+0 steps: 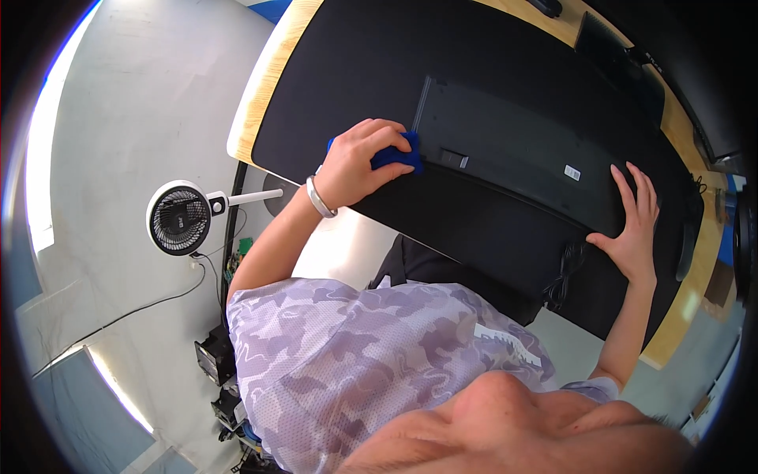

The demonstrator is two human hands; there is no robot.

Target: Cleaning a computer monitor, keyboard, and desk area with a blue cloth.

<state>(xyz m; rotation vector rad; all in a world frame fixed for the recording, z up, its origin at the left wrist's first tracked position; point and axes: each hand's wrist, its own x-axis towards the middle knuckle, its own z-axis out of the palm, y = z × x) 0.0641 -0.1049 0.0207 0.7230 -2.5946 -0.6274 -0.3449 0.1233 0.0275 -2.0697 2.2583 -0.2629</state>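
A long black keyboard (505,142) lies face down on the black desk mat (347,71), with a small white label on its underside. At its left end my left hand (367,154) is closed around a blue cloth (409,154), pressed near the keyboard's edge. My right hand (634,229) rests at the right end, fingers spread and thumb apart, steadying or touching the edge. A bundled black cable (567,272) lies between the keyboard and the mat's near edge.
A wooden desk edge (264,87) borders the mat. Dark monitors (620,75) stand along the far right side. Another dark, curved object (688,249) sits beyond my right hand. A white fan (180,219) stands left of the desk, its cord running along the floor.
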